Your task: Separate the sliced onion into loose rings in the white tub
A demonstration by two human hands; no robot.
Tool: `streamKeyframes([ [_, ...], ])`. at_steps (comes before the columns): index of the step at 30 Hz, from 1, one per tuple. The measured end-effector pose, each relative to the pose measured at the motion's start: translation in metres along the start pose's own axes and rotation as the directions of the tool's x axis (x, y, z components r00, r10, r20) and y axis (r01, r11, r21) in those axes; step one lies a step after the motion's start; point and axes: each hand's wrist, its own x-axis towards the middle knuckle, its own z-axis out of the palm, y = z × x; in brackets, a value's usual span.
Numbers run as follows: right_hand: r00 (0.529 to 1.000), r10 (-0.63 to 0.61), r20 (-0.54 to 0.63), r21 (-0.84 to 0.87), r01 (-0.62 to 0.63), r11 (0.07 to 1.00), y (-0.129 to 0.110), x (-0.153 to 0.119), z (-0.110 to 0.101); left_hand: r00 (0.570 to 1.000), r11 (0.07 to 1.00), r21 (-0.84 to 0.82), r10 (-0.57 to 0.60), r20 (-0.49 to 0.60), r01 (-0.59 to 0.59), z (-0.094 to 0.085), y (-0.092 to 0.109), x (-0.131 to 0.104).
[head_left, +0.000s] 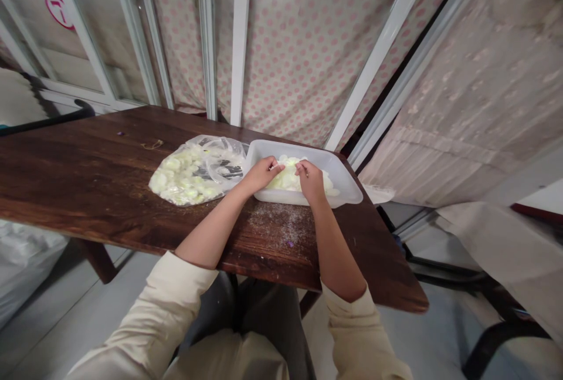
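Over a white plastic tub [347, 189] I hold both hands close together, a small gap between them. Thin, rounded, pale yellow-green pieces [288, 177] are heaped inside the tub; their kind is unclear. My left hand [265, 173] is closed, with thumb and fingertips pinched together at the left of the heap. Fingers curled and pinched, my right hand [310, 177] is at the heap's right side. What either pinch holds is too small to make out. Left of the tub lies a clear plastic bag [226, 154] containing similar pale pieces [178, 175].
The dark wooden table [109, 175] carries white specks [279, 221] in front of the tub and a bit of string [152, 145] further left. Polka-dot curtains [303, 46] hang behind. A white sack [26, 257] stands at lower left, a black-framed chair [497, 333] at right.
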Motion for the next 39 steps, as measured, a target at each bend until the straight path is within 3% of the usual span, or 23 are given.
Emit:
streamKeyframes([
  [5,0.999,-0.032,0.034,0.114,0.028,0.993,0.0027,0.0011,0.0003,0.999,1.0,-0.009,0.028,0.024,-0.028,0.0006,-0.0009,-0.0011],
  [8,0.996,-0.018,0.082,0.103,0.009,0.995,0.0019,0.0003,0.0004,0.992,0.996,-0.058,0.071,0.105,-0.065,0.0006,0.0009,-0.0023],
  [13,0.985,-0.026,0.169,0.042,0.019,0.999,-0.0002,-0.0011,0.0004,0.992,0.99,-0.088,0.117,0.056,-0.112,-0.0011,0.0029,-0.0011],
  [17,0.981,-0.022,0.192,0.011,0.021,1.0,-0.001,-0.0013,0.0008,0.987,0.99,-0.102,0.105,0.119,-0.094,-0.0024,0.0038,-0.0008],
  [27,0.99,-0.017,0.138,-0.081,0.029,0.996,-0.0008,-0.0021,0.003,0.997,0.999,-0.011,0.054,0.047,-0.053,-0.0007,0.0025,-0.0004],
  [32,0.998,0.055,0.02,-0.062,-0.054,0.997,0.002,-0.0016,0.0022,1.0,0.999,-0.034,0.014,-0.022,-0.015,-0.002,0.0035,0.0],
  [35,0.996,0.081,-0.029,-0.067,-0.083,0.994,0.0031,-0.0015,0.0024,0.999,0.998,-0.057,0.036,-0.01,-0.037,-0.0028,0.0036,0.0006],
  [39,0.998,0.054,-0.008,-0.025,-0.054,0.998,0.0037,-0.0009,0.0029,0.998,0.996,-0.058,0.062,0.009,-0.062,-0.0021,0.0014,0.0016],
])
